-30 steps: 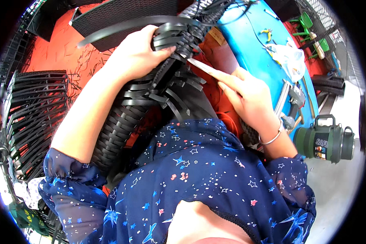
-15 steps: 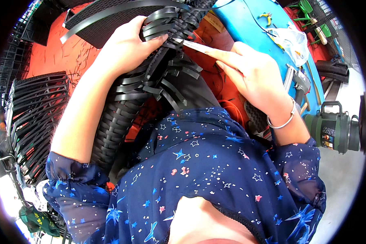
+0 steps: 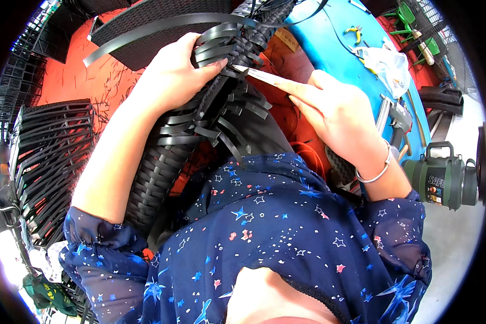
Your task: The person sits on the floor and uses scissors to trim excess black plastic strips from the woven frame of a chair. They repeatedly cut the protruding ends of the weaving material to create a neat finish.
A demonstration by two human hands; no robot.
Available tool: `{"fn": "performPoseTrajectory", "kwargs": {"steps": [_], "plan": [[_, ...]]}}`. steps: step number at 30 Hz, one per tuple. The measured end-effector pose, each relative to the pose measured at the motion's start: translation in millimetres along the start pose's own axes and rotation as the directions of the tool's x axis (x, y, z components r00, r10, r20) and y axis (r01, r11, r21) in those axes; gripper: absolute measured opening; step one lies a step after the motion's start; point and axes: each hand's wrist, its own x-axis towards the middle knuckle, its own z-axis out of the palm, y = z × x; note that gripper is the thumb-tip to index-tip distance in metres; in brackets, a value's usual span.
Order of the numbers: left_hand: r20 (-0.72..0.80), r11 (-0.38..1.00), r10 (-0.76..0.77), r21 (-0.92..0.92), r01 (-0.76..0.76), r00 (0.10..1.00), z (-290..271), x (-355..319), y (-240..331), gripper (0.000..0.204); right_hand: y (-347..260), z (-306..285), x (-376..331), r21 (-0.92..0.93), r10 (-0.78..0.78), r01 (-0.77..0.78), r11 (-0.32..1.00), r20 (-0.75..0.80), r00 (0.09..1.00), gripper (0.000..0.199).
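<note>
Left hand (image 3: 173, 78) is clamped round the woven black piece (image 3: 177, 130), thumb on top, rest of the grip hidden behind. Right hand (image 3: 337, 110) pinches a slim pale tool (image 3: 263, 77), far end at the piece, tip hard to make out. Piece's upper end's cut off.

Most fingers of the left hand (image 3: 179, 75) are hidden behind the black woven frame (image 3: 155, 178), whose top is cut off by the upper edge and whose lower end is covered by the sleeve (image 3: 108, 259) at lower left. The rear of the slim metal tool (image 3: 264, 77) is concealed within the right hand (image 3: 343, 114). Contents of the clear plastic bag (image 3: 390, 67), upper right, are blurred; scraps (image 3: 105, 89) on the red floor (image 3: 65, 89), upper left, are too small to be identified.
</note>
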Motion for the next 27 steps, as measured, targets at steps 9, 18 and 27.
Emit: {"fn": "performPoseTrajectory", "kwargs": {"steps": [9, 18, 27], "plan": [[-0.022, 0.999, 0.022, -0.042, -0.023, 1.000, 3, 2, -3, 0.053, 3, 14, 1, 0.085, 0.016, -0.012, 0.996, -0.049, 0.999, 0.034], [-0.003, 1.000, -0.013, -0.023, 0.013, 1.000, -6, -7, 3, 0.055, 15, 80, -15, 0.404, 0.093, 0.030, 0.914, -0.281, 0.955, 0.033], [-0.035, 0.999, -0.002, -0.053, 0.000, 0.999, -11, -8, -6, 0.055, 14, 141, -10, 0.549, 0.149, 0.112, 0.828, -0.409, 0.901, 0.039]]}}
